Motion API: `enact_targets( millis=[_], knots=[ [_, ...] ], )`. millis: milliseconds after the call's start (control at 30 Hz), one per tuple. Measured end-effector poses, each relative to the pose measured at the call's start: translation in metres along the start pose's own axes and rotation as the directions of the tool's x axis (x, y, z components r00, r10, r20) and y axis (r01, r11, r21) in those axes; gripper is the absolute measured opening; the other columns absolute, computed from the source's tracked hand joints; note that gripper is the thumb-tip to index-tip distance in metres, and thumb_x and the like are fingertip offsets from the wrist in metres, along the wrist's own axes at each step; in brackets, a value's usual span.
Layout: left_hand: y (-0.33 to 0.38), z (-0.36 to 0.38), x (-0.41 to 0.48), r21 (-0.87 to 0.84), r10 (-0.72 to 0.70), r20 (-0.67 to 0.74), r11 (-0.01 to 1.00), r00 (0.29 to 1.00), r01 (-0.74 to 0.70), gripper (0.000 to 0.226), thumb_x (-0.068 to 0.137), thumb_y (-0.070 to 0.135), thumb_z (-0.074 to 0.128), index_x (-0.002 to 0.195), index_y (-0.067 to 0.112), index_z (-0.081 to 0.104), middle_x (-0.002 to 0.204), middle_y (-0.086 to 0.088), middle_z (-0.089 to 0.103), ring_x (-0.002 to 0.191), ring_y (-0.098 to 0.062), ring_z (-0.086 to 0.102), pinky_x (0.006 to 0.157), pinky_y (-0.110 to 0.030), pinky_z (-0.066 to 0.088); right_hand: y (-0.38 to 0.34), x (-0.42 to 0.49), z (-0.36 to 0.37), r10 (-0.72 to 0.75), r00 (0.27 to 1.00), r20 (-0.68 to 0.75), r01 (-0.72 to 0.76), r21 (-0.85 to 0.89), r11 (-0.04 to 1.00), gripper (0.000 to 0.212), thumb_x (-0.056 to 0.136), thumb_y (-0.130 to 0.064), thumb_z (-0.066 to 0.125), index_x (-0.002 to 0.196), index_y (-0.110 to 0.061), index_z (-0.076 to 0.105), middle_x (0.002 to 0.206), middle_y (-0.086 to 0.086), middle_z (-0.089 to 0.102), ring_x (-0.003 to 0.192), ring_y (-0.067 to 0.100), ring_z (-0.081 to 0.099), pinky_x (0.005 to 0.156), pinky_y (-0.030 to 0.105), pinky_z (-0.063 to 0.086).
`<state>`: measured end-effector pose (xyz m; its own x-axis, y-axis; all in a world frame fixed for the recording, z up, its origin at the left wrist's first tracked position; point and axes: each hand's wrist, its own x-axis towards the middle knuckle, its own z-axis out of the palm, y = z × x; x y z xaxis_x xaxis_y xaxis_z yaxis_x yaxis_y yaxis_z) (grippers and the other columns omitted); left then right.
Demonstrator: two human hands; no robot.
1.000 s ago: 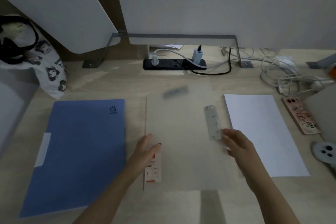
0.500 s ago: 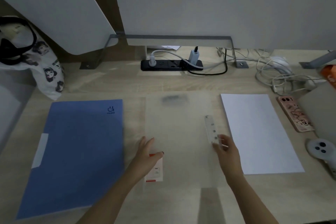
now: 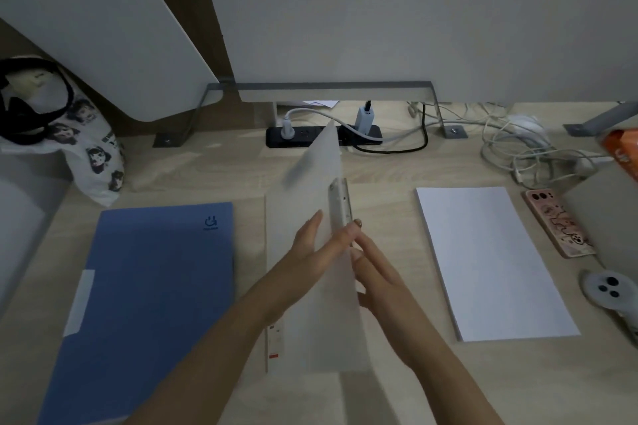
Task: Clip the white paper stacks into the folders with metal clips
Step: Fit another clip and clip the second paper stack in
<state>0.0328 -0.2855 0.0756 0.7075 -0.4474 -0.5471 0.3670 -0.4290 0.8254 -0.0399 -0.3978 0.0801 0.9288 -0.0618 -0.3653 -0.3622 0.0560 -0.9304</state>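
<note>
A translucent folder (image 3: pixel 278 245) lies mid-desk with its cover (image 3: pixel 324 169) lifted almost upright. The metal clip (image 3: pixel 340 203) shows along the raised cover's right side. My left hand (image 3: pixel 307 252) grips the cover, fingers on its left face and thumb near the clip. My right hand (image 3: pixel 376 279) lies flat against the cover's right face, fingers straight, partly veiled by the plastic. A white paper stack (image 3: pixel 490 259) rests to the right, untouched. A closed blue folder (image 3: pixel 148 286) lies to the left.
A black power strip (image 3: pixel 303 135) and tangled white cables (image 3: pixel 518 152) run along the back. A phone (image 3: pixel 557 222), a grey box (image 3: pixel 607 214) and a white controller (image 3: pixel 607 290) crowd the right edge. A printed bag (image 3: pixel 89 152) sits far left.
The translucent cover, flat on the desk before, has swung up from its right edge. My right hand lifted it and my left hand rose from the desk to take hold of it.
</note>
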Motion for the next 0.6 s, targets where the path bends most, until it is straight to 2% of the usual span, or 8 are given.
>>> enact_targets(
  millis=[100, 167, 233, 367, 433, 467, 533, 600],
  knots=[
    [0.004, -0.018, -0.004, 0.024, 0.060, -0.088, 0.998, 0.994, -0.058, 0.074, 0.083, 0.054, 0.053, 0.145, 0.038, 0.015, 0.156, 0.009, 0.018, 0.140, -0.015, 0.026, 0.111, -0.047, 0.032, -0.009, 0.004, 0.017, -0.001, 0.997, 0.074, 0.007, -0.082, 0.997, 0.030, 0.092, -0.048, 0.037, 0.111, -0.069, 0.027, 0.121, -0.035, 0.046, 0.110, -0.014, 0.049, 0.081, 0.013, 0.050],
    [0.005, -0.029, -0.010, 0.075, 0.094, -0.135, 0.994, 0.986, -0.084, 0.067, 0.086, 0.042, 0.054, 0.144, 0.035, 0.022, 0.153, 0.005, 0.027, 0.135, -0.015, 0.036, 0.102, -0.043, 0.044, -0.009, 0.007, 0.023, -0.038, 0.993, 0.108, 0.051, -0.115, 0.992, 0.039, 0.094, -0.041, 0.037, 0.122, -0.066, 0.026, 0.129, -0.027, 0.049, 0.115, -0.007, 0.052, 0.090, 0.022, 0.050],
    [0.005, -0.039, -0.017, 0.068, 0.111, -0.164, 0.993, 0.980, -0.101, 0.064, 0.085, 0.037, 0.058, 0.141, 0.033, 0.029, 0.147, 0.005, 0.036, 0.129, -0.013, 0.044, 0.084, -0.035, 0.056, -0.010, 0.008, 0.029, -0.065, 0.988, 0.142, 0.086, -0.147, 0.985, 0.046, 0.096, -0.034, 0.039, 0.133, -0.059, 0.024, 0.135, -0.021, 0.048, 0.116, -0.003, 0.053, 0.097, 0.031, 0.049],
    [0.001, -0.052, -0.026, 0.035, 0.132, -0.161, 0.991, 0.978, -0.128, 0.055, 0.085, 0.031, 0.058, 0.137, 0.034, 0.037, 0.142, 0.005, 0.044, 0.117, -0.011, 0.054, 0.065, -0.022, 0.058, -0.013, 0.009, 0.041, -0.056, 0.988, 0.146, 0.094, -0.269, 0.959, 0.054, 0.096, -0.034, 0.039, 0.139, -0.054, 0.016, 0.139, -0.019, 0.045, 0.113, 0.000, 0.056, 0.101, 0.035, 0.046],
    [-0.001, -0.055, -0.030, 0.028, 0.137, -0.128, 0.991, 0.982, -0.134, 0.049, 0.087, 0.032, 0.054, 0.135, 0.034, 0.041, 0.137, 0.003, 0.051, 0.113, -0.012, 0.057, 0.063, -0.022, 0.058, -0.017, 0.009, 0.048, -0.056, 0.992, 0.113, 0.096, -0.391, 0.915, 0.054, 0.097, -0.034, 0.035, 0.140, -0.054, 0.009, 0.132, -0.011, 0.053, 0.099, 0.003, 0.060, 0.091, 0.027, 0.049],
    [0.001, -0.055, -0.032, 0.043, 0.140, -0.109, 0.990, 0.984, -0.136, 0.044, 0.089, 0.033, 0.052, 0.133, 0.034, 0.046, 0.131, 0.003, 0.056, 0.110, -0.011, 0.059, 0.063, -0.024, 0.058, -0.018, 0.009, 0.050, -0.071, 0.993, 0.090, 0.106, -0.486, 0.867, 0.055, 0.097, -0.033, 0.032, 0.142, -0.051, 0.006, 0.119, -0.007, 0.061, 0.085, 0.006, 0.061, 0.079, 0.024, 0.049],
    [0.008, -0.052, -0.040, 0.151, 0.152, -0.122, 0.980, 0.981, -0.133, 0.025, 0.093, 0.033, 0.044, 0.111, 0.029, 0.061, 0.098, 0.003, 0.064, 0.089, -0.005, 0.061, 0.065, -0.030, 0.059, -0.019, 0.009, 0.054, -0.114, 0.991, 0.069, 0.130, -0.680, 0.722, 0.056, 0.099, -0.029, 0.026, 0.147, -0.037, -0.001, 0.078, -0.007, 0.058, 0.060, 0.009, 0.049, 0.055, 0.022, 0.037],
    [0.013, -0.045, -0.042, 0.401, 0.201, -0.189, 0.909, 0.961, -0.112, 0.033, 0.097, 0.032, 0.034, 0.083, 0.017, 0.060, 0.066, 0.001, 0.053, 0.061, -0.011, 0.051, 0.063, -0.033, 0.055, -0.022, 0.007, 0.057, -0.134, 0.988, 0.071, 0.136, -0.809, 0.572, 0.058, 0.098, -0.022, 0.027, 0.148, -0.020, -0.003, 0.073, -0.004, 0.055, 0.053, 0.008, 0.039, 0.046, 0.020, 0.023]
  ],
)
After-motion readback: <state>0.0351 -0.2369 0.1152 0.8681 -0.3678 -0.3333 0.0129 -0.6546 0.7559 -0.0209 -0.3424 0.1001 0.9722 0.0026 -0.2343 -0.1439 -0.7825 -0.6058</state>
